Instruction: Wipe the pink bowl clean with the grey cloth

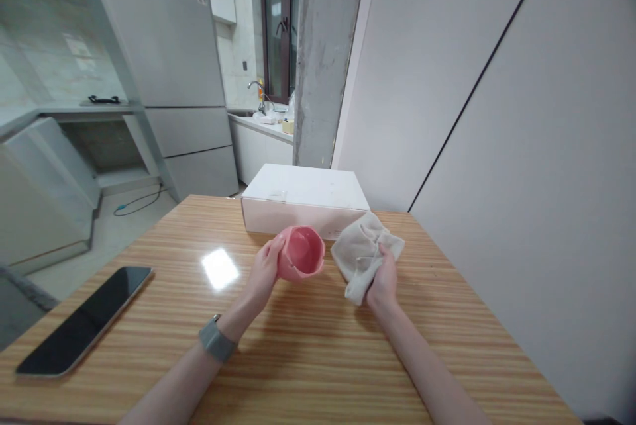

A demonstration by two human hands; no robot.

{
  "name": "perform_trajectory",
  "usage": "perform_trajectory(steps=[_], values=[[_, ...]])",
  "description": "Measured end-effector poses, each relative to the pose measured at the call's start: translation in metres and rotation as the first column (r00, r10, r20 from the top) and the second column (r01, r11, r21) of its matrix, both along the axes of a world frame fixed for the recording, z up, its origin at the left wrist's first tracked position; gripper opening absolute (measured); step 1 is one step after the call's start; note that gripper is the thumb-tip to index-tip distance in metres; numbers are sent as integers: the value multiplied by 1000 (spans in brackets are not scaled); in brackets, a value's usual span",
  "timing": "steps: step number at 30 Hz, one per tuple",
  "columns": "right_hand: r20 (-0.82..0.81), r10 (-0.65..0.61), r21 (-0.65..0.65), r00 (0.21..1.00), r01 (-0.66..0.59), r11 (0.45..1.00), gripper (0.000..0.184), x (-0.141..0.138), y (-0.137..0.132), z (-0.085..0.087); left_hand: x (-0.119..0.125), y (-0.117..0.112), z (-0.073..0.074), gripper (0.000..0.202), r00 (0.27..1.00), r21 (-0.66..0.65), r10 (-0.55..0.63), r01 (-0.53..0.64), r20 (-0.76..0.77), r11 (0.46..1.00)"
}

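My left hand (263, 274) is closed around the side of a small pink bowl (301, 253) with a wavy, petal-like rim. The bowl is tilted so that its open mouth faces me, and its inside shows nothing in it. To the right, my right hand (385, 277) grips a bunched, pale grey cloth (362, 249); the thumb presses on top and the other fingers are mostly hidden. Bowl and cloth are apart, both held over the wooden table (308, 359). A watch with a grey band (217, 339) is on my left wrist.
A white box (303, 193) lies at the table's far edge, just behind the bowl and cloth. On the left side rests a black-screened phone (87, 322). A white wall (521, 167) runs along the table's right side. A fridge (169, 34) stands beyond.
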State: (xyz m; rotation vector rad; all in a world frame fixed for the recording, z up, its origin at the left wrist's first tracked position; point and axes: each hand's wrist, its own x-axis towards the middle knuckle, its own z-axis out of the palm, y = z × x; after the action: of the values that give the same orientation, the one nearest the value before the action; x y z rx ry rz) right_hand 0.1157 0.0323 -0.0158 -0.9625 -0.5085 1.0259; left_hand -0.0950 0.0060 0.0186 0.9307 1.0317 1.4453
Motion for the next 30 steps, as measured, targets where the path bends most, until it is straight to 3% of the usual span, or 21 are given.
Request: perform_trajectory(steps=[2, 5, 8, 10, 13, 15, 18, 23, 27, 30], values=[[-27, 66, -24, 997, -67, 997, 27, 1, 4, 2, 1, 1, 0, 49, 977, -81, -105, 121, 184, 989], [-66, 222, -5, 973, -223, 975, 35, -9, 0, 9, 6, -3, -1, 52, 895, -166, -260, 336, 363, 927], [-7, 434, 73, 901, -432, 899, 49, -24, -13, 17, 13, -9, -6, 57, 810, -178, -385, 500, 441, 848], [65, 570, 56, 819, -574, 817, 53, -29, -21, 19, 15, -12, -10, 53, 808, -227, -406, 530, 426, 817], [159, 720, -45, 676, -724, 689, 43, -24, -30, 17, 16, -14, -15, 42, 851, -350, -392, 507, 350, 788], [204, 753, -95, 626, -753, 651, 38, -19, -32, 13, 15, -14, -15, 40, 856, -373, -397, 505, 331, 778], [236, 730, -94, 642, -732, 675, 37, -17, -31, 10, 14, -12, -15, 41, 839, -345, -416, 528, 351, 776], [252, 616, -49, 747, -625, 779, 39, -32, -28, 10, 15, -3, -18, 34, 864, -325, -313, 450, 394, 832], [317, 427, 72, 847, -471, 879, 39, -45, -31, 9, 18, 0, -14, 34, 877, -248, -243, 365, 415, 897], [404, 270, 180, 874, -366, 913, 39, -51, -35, 8, 20, -5, -5, 38, 845, -101, -310, 389, 436, 916]])
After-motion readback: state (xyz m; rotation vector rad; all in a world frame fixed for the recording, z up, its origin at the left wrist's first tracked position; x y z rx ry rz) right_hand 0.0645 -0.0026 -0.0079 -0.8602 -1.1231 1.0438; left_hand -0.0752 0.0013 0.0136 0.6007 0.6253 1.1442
